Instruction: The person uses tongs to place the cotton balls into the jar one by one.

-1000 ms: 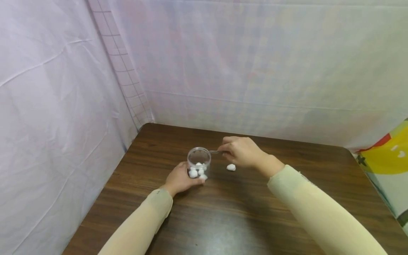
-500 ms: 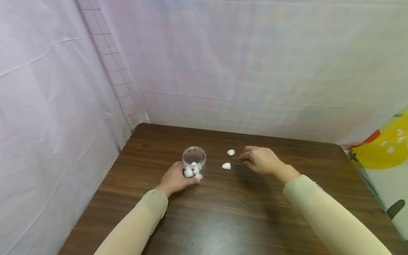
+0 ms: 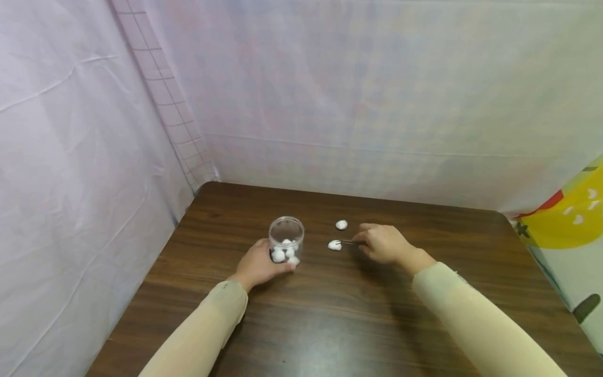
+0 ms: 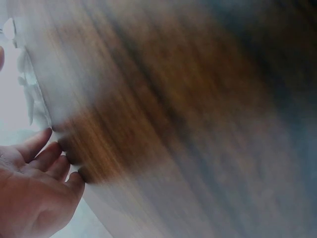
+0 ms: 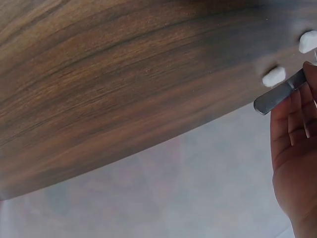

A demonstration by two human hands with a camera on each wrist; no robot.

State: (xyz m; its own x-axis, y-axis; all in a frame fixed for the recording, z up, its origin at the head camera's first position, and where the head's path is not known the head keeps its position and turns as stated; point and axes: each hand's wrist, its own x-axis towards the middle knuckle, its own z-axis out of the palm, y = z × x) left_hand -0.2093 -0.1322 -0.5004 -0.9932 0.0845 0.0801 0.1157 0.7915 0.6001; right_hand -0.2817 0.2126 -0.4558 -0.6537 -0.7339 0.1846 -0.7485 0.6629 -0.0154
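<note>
Fingers [image 5: 292, 111] pinching tweezers [image 5: 278, 92], tips at cotton ball [image 3: 334, 244] overhead

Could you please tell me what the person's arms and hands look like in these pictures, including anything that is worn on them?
Both arms are covered to the wrist by long, close-fitting sleeves of a plain pale yellow-beige cloth, with no pattern or markings visible. The left hand and the right hand are bare: no gloves, and no rings, watch or bracelet can be seen in the head view.

One jar [image 3: 286, 236]; two loose cotton balls [image 3: 335, 244]; one tweezers [image 3: 350, 242]; two hands [image 3: 383, 244]
</note>
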